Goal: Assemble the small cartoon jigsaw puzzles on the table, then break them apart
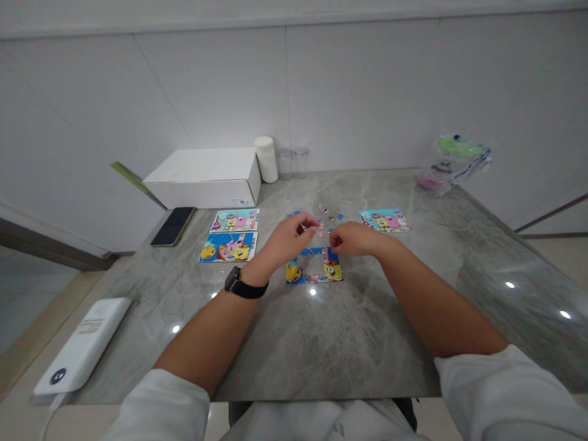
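Note:
A partly assembled jigsaw puzzle (331, 268) lies on the grey table, its border joined around an open middle. My left hand (293, 234), above the puzzle's upper left, has its thumb and index finger apart, and nothing shows between them. At the puzzle's upper right corner my right hand (351, 239) has its fingers curled together; anything in them is too small to make out. Several loose pieces (325, 211) are scattered just beyond the hands. Left of them are two picture cards, a pink and turquoise one (236, 220) above a blue one (228, 247). Another card (386, 220) lies at the right.
A white box (202, 177), a white bottle (267, 160) and two clear glasses (300, 162) stand along the wall. A phone (173, 226) and a white power bank (85, 344) with a cable lie at the left. A plastic bag (452, 164) sits at the back right.

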`<state>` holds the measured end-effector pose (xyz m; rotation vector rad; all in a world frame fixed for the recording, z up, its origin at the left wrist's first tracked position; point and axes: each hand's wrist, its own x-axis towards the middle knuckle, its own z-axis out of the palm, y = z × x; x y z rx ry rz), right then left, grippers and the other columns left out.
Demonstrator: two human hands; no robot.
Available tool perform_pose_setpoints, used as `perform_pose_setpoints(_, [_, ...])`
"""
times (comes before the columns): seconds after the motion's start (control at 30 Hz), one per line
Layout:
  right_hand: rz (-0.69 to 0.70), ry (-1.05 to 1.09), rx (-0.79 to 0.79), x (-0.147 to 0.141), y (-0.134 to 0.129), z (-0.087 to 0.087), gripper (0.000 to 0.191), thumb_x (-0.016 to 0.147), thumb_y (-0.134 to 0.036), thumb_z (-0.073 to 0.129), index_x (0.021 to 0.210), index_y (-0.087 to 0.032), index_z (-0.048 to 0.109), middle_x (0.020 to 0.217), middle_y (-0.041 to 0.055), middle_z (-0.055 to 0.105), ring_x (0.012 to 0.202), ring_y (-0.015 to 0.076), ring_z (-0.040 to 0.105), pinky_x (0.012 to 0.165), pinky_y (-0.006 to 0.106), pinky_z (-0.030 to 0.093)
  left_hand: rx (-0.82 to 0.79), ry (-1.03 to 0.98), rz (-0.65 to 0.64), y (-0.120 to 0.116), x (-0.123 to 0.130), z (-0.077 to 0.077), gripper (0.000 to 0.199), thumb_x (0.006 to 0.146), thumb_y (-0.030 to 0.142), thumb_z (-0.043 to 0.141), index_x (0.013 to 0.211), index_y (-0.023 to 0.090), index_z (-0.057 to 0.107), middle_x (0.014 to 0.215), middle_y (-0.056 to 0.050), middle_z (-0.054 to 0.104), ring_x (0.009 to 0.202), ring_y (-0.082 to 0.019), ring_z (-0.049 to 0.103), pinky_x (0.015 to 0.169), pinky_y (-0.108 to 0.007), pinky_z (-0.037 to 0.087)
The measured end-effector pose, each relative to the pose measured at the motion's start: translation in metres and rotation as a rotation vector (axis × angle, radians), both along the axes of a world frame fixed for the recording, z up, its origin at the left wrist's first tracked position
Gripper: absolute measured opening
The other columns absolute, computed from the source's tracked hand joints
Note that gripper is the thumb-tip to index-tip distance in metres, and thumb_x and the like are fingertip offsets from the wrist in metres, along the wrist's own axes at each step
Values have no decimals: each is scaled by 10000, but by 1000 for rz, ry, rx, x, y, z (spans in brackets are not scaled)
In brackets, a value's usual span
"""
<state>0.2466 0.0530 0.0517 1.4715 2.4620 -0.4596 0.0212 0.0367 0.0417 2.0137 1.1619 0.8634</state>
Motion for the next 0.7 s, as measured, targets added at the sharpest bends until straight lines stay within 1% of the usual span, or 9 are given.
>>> perform_pose_setpoints(0.03, [-22, 23, 20, 3, 1, 3, 188, 854, -245, 694, 977, -210, 831, 983, 62, 825, 878, 206, 725, 712, 258, 441, 25, -90, 109, 4, -5, 3, 184, 962, 289, 598, 1083, 205, 707, 971, -24, 729, 804, -147, 630, 741, -274, 507])
perform_pose_setpoints(0.1, [-81, 56, 59, 10, 5, 8, 166, 859, -219, 674, 949, -206, 813, 968, 49, 818, 844, 192, 713, 690, 255, 426, 50, -228, 237, 12, -16, 9, 188, 959, 286, 601, 1107, 215, 693, 969, -20, 706, 784, -139, 615, 717, -264, 507])
perform_pose_setpoints(0.2, [-165, 76, 113, 20, 9, 11, 166, 875, -211, 646, 941, -204, 798, 961, 44, 812, 827, 185, 704, 683, 256, 416, 95, -335, 342, 22, -30, 14, 199, 955, 266, 597, 1134, 227, 676, 944, -13, 669, 731, -130, 582, 659, -248, 492])
perform_pose_setpoints(0.3, [-231, 66, 180, 27, 12, 13, 179, 879, -220, 632, 943, -200, 798, 967, 57, 807, 836, 191, 699, 691, 265, 414, 135, -366, 391, 28, -40, 18, 212, 947, 252, 601, 1148, 230, 664, 938, -15, 657, 729, -132, 572, 650, -245, 489])
perform_pose_setpoints(0.4, [-279, 56, 228, 30, 13, 16, 183, 871, -228, 632, 946, -205, 797, 970, 59, 804, 839, 193, 691, 700, 272, 415, 162, -377, 420, 33, -49, 19, 215, 946, 244, 601, 1151, 233, 662, 959, -21, 665, 769, -140, 588, 688, -253, 502])
perform_pose_setpoints(0.53, [-301, 32, 246, 30, 13, 19, 183, 875, -247, 634, 941, -209, 800, 965, 58, 804, 830, 194, 686, 702, 277, 416, 210, -348, 434, 40, -58, 14, 202, 941, 253, 627, 1137, 232, 675, 973, -21, 667, 787, -141, 592, 725, -260, 501])
perform_pose_setpoints(0.7, [-304, 15, 246, 33, 19, 16, 185, 872, -257, 637, 943, -214, 802, 966, 58, 808, 842, 198, 695, 704, 274, 426, 155, -262, 448, 47, -66, 8, 219, 931, 271, 622, 1137, 221, 678, 965, -17, 656, 786, -141, 592, 704, -247, 486])
